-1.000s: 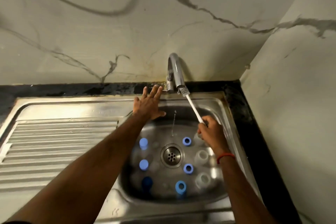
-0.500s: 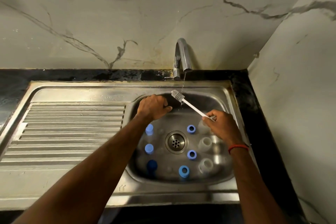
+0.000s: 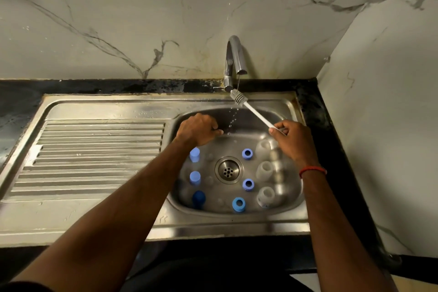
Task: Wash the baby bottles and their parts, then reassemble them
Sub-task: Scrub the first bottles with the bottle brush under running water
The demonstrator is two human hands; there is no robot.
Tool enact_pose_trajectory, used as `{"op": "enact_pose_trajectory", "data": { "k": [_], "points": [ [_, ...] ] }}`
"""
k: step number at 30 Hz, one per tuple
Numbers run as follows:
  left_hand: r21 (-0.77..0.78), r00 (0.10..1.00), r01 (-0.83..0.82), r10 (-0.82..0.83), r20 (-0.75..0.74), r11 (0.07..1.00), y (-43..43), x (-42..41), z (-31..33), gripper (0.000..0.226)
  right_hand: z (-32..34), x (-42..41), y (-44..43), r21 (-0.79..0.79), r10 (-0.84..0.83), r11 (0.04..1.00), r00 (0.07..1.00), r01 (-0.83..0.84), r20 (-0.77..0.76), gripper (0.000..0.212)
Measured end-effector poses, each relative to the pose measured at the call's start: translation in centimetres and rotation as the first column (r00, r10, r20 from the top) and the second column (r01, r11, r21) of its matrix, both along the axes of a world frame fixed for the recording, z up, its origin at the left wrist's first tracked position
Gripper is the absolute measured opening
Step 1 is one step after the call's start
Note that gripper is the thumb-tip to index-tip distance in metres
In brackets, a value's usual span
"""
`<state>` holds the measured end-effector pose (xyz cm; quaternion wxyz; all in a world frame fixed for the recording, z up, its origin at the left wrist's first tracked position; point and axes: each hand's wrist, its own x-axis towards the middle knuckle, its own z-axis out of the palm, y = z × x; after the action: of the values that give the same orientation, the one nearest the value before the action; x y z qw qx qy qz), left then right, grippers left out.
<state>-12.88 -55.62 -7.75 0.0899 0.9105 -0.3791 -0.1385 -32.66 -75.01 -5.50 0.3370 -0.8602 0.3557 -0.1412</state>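
Water from the faucet (image 3: 233, 54) on the brush (image 3: 256, 113) head, at the sink's (image 3: 237, 223) back edge.
The right hand (image 3: 292, 140) has its grip pinched on the white handle's end. The left hand (image 3: 198, 128) hangs over the basin's far left corner, its grip curled on nothing. Blue caps (image 3: 194, 176), blue rings (image 3: 248, 184) and clear bottles (image 3: 265, 168) stand around the drain (image 3: 228, 169).

This is a home kitchen's washing-up corner. A steel sink (image 3: 166, 102) with a ribbed drainboard (image 3: 94, 154) is set in a black counter (image 3: 94, 86), and a chrome tap (image 3: 233, 59) stands at its back edge, against marble-veined walls (image 3: 118, 19) that meet in a corner. Blue rings (image 3: 247, 153), blue caps (image 3: 194, 176) and clear bottle parts (image 3: 265, 168) stand in the basin around the drain (image 3: 228, 169), which points to a household rather than a workplace.
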Motion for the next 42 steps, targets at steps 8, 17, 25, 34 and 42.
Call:
{"op": "enact_pose_trajectory", "data": {
  "k": [8,17,25,34,42],
  "points": [
    [0.003,0.918,0.246,-0.232,-0.322,0.969,0.0,-4.3,-2.7,0.034,0.9,-1.5,0.1,-0.014,0.045,0.999,0.998,-0.045,-0.039,0.015],
    [-0.037,0.765,0.52,-0.485,-0.424,0.853,-4.3,-11.9,-7.1,0.055,1.6,-2.4,-0.5,-0.064,0.054,0.996,0.994,-0.06,-0.093,0.016],
    [0.133,0.782,0.603,-0.55,-0.292,0.787,-5.5,-14.0,-11.3,0.044,1.9,-2.5,-0.8,-0.057,0.041,0.997,0.998,-0.043,-0.043,0.02],
    [-0.048,0.806,0.52,-0.508,-0.304,0.853,-5.2,-13.8,-11.6,0.022,1.3,-3.0,-0.9,-0.03,0.034,0.999,0.998,-0.036,-0.061,0.02],
    [-0.419,0.792,0.107,-0.332,-0.513,0.902,-2.8,-7.7,-5.2,0.007,2.0,-0.1,0.1,-0.004,0.045,0.999,0.999,-0.044,0.015,0.014]
  ]
}}
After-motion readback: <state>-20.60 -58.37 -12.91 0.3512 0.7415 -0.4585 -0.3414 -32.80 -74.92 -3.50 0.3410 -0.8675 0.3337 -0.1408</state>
